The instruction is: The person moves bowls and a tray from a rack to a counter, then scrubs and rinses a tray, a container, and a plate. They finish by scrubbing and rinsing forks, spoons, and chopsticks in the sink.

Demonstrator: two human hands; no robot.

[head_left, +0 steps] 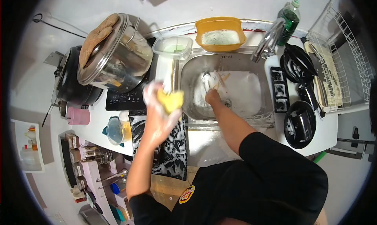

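Note:
My left hand (158, 101), covered in suds and blurred by motion, is closed around a yellow sponge (171, 100). It is above the left counter, over a black soapy tray (172, 154). My right hand (212, 96) reaches down into the steel sink (188, 103), its fingers bunched and mostly hidden. Just beyond it, a shiny metal utensil (206, 79) and thin wooden-coloured sticks (224, 78) lie in white foam; which of these it grips, I cannot make out.
Behind the sink stand an orange basin (220, 46) of suds and a clear plastic container (172, 54). A faucet (271, 38) and green soap bottle (290, 21) are at the back right. Black dishes (300, 125) line the right; a large steel pot (121, 56) stands left.

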